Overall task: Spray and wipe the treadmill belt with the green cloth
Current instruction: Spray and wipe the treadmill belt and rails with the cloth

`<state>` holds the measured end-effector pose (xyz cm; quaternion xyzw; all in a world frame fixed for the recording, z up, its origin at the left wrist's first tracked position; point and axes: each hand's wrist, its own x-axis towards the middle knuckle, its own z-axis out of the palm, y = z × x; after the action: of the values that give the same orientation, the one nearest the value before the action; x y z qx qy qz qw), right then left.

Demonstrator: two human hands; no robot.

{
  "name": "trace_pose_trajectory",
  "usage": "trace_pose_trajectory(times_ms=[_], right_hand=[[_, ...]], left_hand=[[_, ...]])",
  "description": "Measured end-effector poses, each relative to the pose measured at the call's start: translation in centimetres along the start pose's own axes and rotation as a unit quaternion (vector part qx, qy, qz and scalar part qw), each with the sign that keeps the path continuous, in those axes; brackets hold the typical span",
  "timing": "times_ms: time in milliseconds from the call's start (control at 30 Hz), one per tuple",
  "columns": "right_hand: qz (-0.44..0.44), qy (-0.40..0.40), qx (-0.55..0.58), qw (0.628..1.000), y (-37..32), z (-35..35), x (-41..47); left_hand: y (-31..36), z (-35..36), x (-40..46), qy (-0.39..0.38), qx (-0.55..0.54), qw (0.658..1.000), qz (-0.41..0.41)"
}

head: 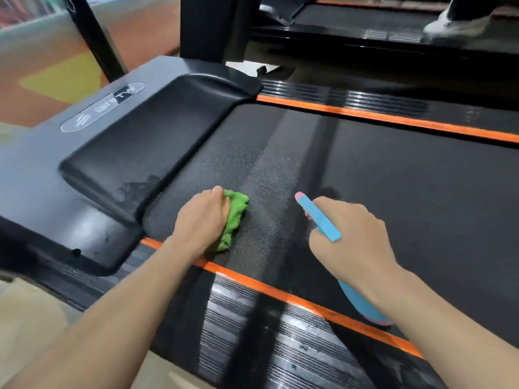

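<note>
Your left hand grips the bunched green cloth and presses it onto the treadmill belt, near the belt's front end beside the black motor cover and close to the near orange stripe. Your right hand curls round a blue spray bottle, its pink-tipped nozzle pointing toward the cloth above the damp, speckled belt.

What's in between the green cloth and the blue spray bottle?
Only bare treadmill belt, speckled with what look like fine droplets. Nothing else lies between the green cloth under the left hand and the blue spray bottle in the right hand, as the head view shows.
</note>
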<state>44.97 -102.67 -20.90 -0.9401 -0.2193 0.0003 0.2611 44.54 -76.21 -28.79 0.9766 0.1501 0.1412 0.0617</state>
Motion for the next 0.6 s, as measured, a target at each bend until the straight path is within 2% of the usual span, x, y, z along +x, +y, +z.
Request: trace_pose_trajectory(times_ms=[67,133,267,333,433,500,533,600], right_hand=[[-0.001,0.002,-0.014,1.000,0.0,0.3,0.1],[0.004,-0.006,-0.032,0.999,-0.2,0.6,0.4],[0.025,-0.027,-0.068,0.997,-0.9,1.1,1.3],[0.041,-0.033,-0.069,0.996,-0.7,1.3,2.1],[0.081,-0.032,-0.032,0.996,0.0,0.9,2.8],[0.094,-0.026,-0.011,0.995,0.5,0.4,2.8],[0.094,-0.018,-0.004,0.995,0.7,0.3,2.7],[0.088,-0.009,0.000,0.996,0.9,0.3,2.6]], left_hand=[[-1.4,0.8,3.0,-0.005,0.025,1.000,-0.006],[-2.2,1.4,5.8,-0.026,0.030,0.998,-0.055],[-0.3,1.9,7.8,-0.008,0.003,0.994,-0.109],[2.5,1.6,5.7,-0.034,-0.018,0.996,-0.078],[6.7,1.5,-0.5,-0.044,-0.010,0.994,0.104],[6.3,2.0,-1.9,-0.021,-0.025,0.985,0.170],[5.5,2.2,-1.2,-0.029,-0.029,0.985,0.165],[3.7,2.3,1.7,-0.059,-0.017,0.993,0.104]])
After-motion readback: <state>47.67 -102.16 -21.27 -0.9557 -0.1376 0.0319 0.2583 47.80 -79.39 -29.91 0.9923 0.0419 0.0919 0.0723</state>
